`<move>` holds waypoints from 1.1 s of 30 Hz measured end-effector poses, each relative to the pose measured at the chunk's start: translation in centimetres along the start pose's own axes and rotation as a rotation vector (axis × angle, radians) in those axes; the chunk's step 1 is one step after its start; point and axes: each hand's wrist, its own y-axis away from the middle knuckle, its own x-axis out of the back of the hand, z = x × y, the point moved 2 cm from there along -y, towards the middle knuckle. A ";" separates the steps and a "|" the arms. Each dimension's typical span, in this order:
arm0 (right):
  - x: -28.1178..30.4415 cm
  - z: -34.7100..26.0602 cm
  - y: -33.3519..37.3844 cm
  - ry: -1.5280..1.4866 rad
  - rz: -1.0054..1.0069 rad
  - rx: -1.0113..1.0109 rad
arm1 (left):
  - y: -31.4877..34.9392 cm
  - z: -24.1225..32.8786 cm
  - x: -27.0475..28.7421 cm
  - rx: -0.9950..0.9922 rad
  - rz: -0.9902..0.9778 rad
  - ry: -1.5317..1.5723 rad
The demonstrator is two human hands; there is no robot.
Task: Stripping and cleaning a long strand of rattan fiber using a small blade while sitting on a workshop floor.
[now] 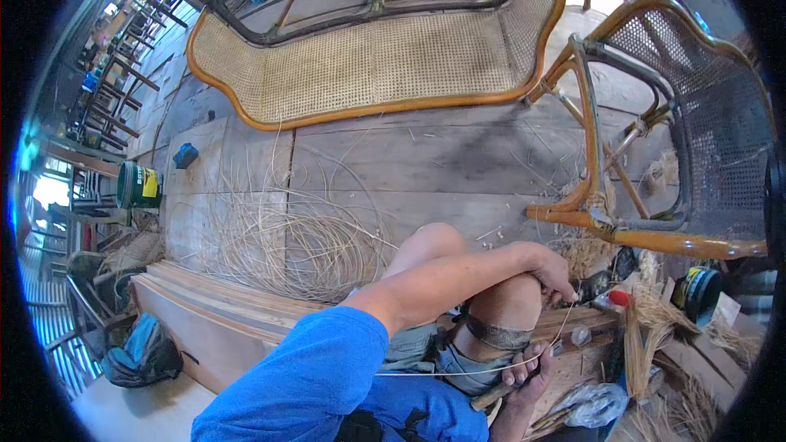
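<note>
A thin cane strand (467,374) runs across my lap, bends upward past my right hand and reaches my left hand. My left hand (553,275), stretched across my body beside the bent knee, pinches the strand's upper part. Lower down, my right hand (526,375) is closed around a tool with a wooden handle (490,396); its working end is hidden. The strand passes along the fingers of this hand. A dark band (498,334) wraps the leg just below the knee. Loose cane strands (303,241) lie in a tangled heap on the floor.
A settee frame with woven cane (393,61) lies ahead, and a cane-backed chair (598,155) stands right. Long boards (221,295) lie at left, near a backpack (143,352). Green buckets (131,186) stand on both sides. Fibre bundles (643,344) and a plastic bag (596,405) sit close right.
</note>
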 end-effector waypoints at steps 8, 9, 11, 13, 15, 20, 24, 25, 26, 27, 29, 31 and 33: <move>-0.2 -0.2 0.1 0.144 0.101 0.051 | 3.0 1.5 -0.1 0.175 0.187 -0.249; -0.3 -0.3 0.0 0.201 0.114 0.067 | 3.0 1.5 0.0 0.176 0.210 -0.232; -0.8 -0.3 0.0 0.273 0.129 0.072 | 3.0 1.9 0.0 0.119 0.152 -0.308; -1.7 -0.4 0.1 0.354 0.123 0.140 | 3.6 2.3 -0.3 0.116 0.217 -0.323; -2.3 0.0 0.1 0.406 0.141 0.141 | 3.8 1.9 -0.1 0.070 0.451 -0.348; -2.2 0.1 -0.3 0.431 0.120 0.131 | 5.7 2.4 -0.4 0.128 0.497 -0.327; -3.1 1.0 0.0 0.409 0.147 0.125 | 7.4 3.3 -0.6 0.046 0.484 -0.512; -3.0 1.0 0.0 0.408 0.144 0.148 | 7.9 4.0 -0.6 0.000 0.521 -0.555; -2.9 1.7 -0.2 0.370 0.056 0.101 | 7.7 3.7 -0.7 0.010 0.522 -0.564; -2.6 2.1 -0.4 0.331 -0.028 0.060 | 6.8 3.0 -0.7 0.062 0.501 -0.701; -2.2 2.3 -0.5 0.293 -0.065 0.064 | 4.6 2.0 -1.4 0.119 0.467 -0.847; -2.4 2.4 -0.6 0.345 -0.155 0.078 | 3.0 1.8 -2.5 0.108 0.557 -0.984; -2.0 1.7 -0.5 0.288 -0.146 0.094 | 3.4 3.4 -3.3 0.136 0.493 -0.947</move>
